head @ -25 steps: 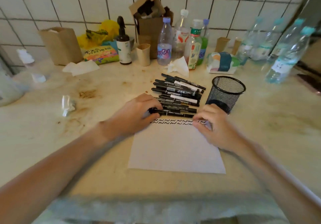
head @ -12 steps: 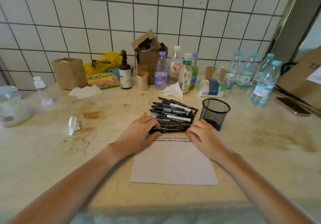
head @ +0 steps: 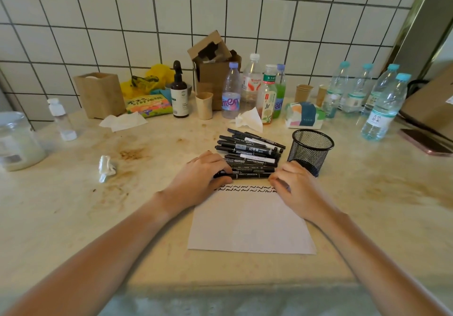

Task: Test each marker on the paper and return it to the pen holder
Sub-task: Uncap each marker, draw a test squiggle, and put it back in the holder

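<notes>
Stained counter [head: 73,217] with paper [head: 250,227], markers [head: 250,151].

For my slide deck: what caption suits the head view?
Both hands grip the nearest marker above the squiggled paper, beside a mesh pen holder.

Both bare forearms reach in from the near edge of the counter [head: 61,217] and converge toward its middle. The left hand [head: 201,181] lies palm down, fingers curled round the end of the nearest marker [head: 245,175], thumb beneath it. The right hand [head: 294,183] sits opposite, knuckles up, its fingertips [head: 274,177] bent in at the marker's other end; whether they actually pinch it cannot be made out
</notes>
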